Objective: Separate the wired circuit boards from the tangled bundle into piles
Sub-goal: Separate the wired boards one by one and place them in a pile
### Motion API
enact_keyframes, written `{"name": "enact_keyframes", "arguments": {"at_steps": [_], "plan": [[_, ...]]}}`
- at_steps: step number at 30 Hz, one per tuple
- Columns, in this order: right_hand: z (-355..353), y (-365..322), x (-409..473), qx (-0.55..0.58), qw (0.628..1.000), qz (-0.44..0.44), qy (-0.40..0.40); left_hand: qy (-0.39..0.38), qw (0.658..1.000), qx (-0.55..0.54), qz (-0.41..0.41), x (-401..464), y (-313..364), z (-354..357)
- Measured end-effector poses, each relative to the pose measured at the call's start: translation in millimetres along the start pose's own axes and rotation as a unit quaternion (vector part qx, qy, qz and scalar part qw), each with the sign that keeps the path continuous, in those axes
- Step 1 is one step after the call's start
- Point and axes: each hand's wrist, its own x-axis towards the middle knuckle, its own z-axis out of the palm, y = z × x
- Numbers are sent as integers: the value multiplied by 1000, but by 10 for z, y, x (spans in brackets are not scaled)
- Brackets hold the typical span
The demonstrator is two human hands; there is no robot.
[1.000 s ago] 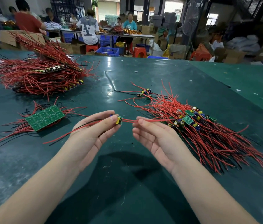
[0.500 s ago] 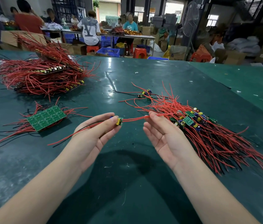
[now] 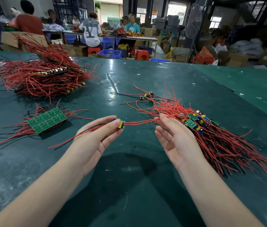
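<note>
My left hand point(image 3: 96, 136) pinches a small green circuit board point(image 3: 121, 124) between thumb and fingers, above the table. Its red and black wires trail left across my palm. Two red wires point(image 3: 139, 122) run from the board to my right hand point(image 3: 177, 138), which pinches them at the fingertips, palm up. Just right of that hand lies the tangled bundle point(image 3: 211, 133) of small boards and red wires. A flat green panel of boards point(image 3: 47, 120) with wires lies to the left.
A large heap of red-wired boards point(image 3: 42, 76) sits at the far left of the green table point(image 3: 129, 185). A few loose boards point(image 3: 147, 95) lie beyond the bundle. People work at tables with crates and stools in the background.
My right hand has slid right along the red wires toward the bundle, widening the gap between my hands. The left hand keeps its hold on the board.
</note>
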Motion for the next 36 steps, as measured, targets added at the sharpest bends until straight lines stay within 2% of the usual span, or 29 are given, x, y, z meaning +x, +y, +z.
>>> {"name": "enact_keyframes", "arguments": {"at_steps": [4,20,23,28,32,36], "plan": [[-1,-25,9,-47,999,-2,10,4,1000,4,-1,6,3,-13],[-55,-67,69,38,999,14,5,14,1000,-10,-11,40,-15,-18],[-18,-53,52,24,999,19,-42,25,999,-22,-10,44,-17,-7],[77,157,-35,-70,983,48,-164,19,1000,20,-5,26,-63,45],[130,287,-78,-90,977,13,-194,-37,999,25,0,-22,-99,89],[117,291,-75,-94,978,-7,-187,-61,997,38,2,-56,-107,107]]}}
